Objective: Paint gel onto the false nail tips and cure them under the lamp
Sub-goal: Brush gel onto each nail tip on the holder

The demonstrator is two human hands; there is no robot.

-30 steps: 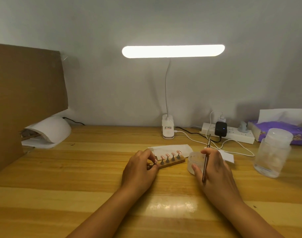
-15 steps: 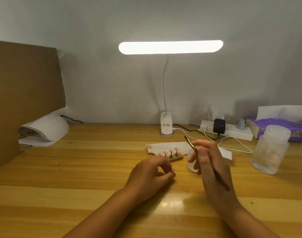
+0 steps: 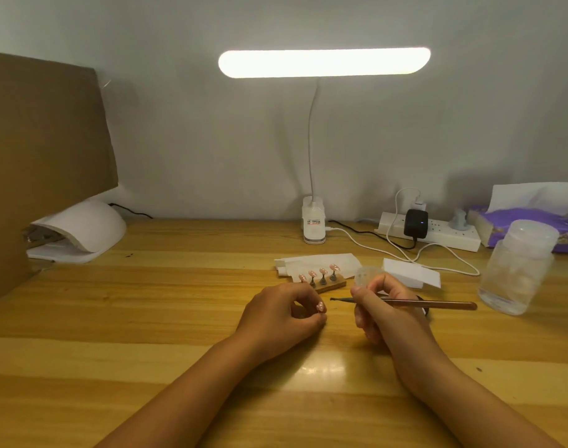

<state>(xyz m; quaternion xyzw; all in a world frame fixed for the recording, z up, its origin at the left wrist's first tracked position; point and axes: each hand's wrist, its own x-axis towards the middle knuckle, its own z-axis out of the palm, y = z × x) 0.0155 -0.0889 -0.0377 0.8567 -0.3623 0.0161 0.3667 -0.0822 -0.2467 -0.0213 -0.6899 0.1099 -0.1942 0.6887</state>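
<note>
My left hand [image 3: 282,313] pinches a pink false nail tip [image 3: 321,307] on its small stand, held just above the wooden table. My right hand [image 3: 384,307] grips a copper-coloured gel brush [image 3: 437,304], lying level with its dark bristle end pointing left toward that tip, a short gap away. Behind the hands a wooden holder [image 3: 332,285] carries several more pink tips on pegs. A small clear gel pot [image 3: 366,275] stands right behind my right hand. The white curing lamp [image 3: 88,227] sits at the far left by the wall.
A lit desk lamp [image 3: 324,63] clips at the back centre. White paper [image 3: 318,263] lies under the holder. A power strip [image 3: 437,236] with cables, a purple tissue pack [image 3: 528,221] and a clear plastic jar [image 3: 515,270] stand right. A cardboard panel [image 3: 40,163] walls the left.
My left hand lifted one tip off the holder and drew it toward me. My right hand turned the brush from upright to level, bristles pointing left at the tip.
</note>
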